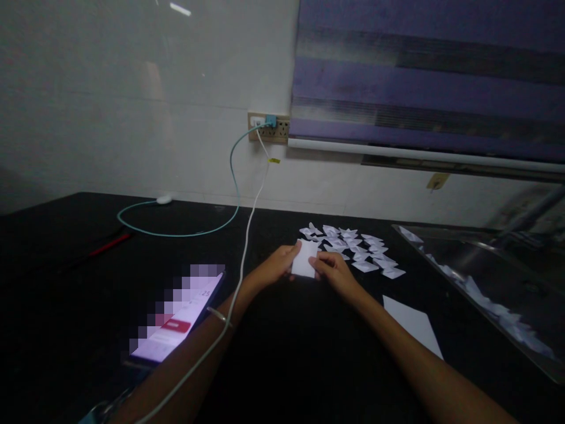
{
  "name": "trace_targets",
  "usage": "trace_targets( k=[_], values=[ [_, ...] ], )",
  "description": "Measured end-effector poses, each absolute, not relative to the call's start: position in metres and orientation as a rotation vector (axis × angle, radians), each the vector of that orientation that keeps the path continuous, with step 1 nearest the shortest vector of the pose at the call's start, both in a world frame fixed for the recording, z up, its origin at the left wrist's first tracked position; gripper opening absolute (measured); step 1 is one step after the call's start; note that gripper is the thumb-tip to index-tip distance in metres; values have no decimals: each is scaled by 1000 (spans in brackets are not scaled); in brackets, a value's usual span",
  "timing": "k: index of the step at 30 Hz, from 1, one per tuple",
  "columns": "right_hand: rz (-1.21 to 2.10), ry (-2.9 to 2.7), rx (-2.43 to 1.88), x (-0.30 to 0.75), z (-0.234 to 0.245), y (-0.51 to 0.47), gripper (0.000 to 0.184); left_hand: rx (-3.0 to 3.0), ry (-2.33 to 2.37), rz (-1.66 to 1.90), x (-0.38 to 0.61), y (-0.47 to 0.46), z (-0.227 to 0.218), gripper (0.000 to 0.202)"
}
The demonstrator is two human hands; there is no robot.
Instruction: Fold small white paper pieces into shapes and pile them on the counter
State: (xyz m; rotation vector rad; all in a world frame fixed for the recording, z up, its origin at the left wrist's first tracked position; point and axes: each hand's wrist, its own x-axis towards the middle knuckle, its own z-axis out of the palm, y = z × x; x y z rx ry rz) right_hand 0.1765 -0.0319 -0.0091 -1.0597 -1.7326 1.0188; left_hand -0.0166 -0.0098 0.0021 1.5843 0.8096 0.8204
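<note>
A small white folded sheet of paper [304, 259] is held up between my two hands over the black tabletop. My left hand [282, 262] grips its left edge, thumb on the front face near the top corner. On the right side my right hand [334, 271] pinches it, thumb pressed on the front. The fingers behind the paper are mostly hidden. Just beyond my hands lies a group of folded white paper boats [353, 242]. Beside my right forearm a flat white sheet of paper [412, 323] rests on the table, partly covered by the arm.
A lit phone [176, 324] lies by my left forearm, and a white cable [245, 247] runs across that arm to the wall socket [282, 129]. A teal cable [194, 234] loops at the back left. More folded papers [498, 312] line the metal sink [521, 271].
</note>
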Motion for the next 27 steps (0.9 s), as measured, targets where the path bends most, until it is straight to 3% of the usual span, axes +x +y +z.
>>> trace_targets(
  k=[6, 11, 16, 27],
  values=[
    [998, -1733, -1099, 173, -6, -33, 42, 1595, 881, 928, -17, -12, 9, 61],
    [1060, -1576, -1032, 169, -11, -31, 26, 1554, 894, 884, -15, -5, 4, 61],
    [935, -1470, -1029, 169, -14, -28, 27, 1395, 824, 779, -14, 12, -10, 80],
    [931, -1474, -988, 167, -9, -32, 33, 1443, 757, 666, -16, 11, -12, 75]
  ],
)
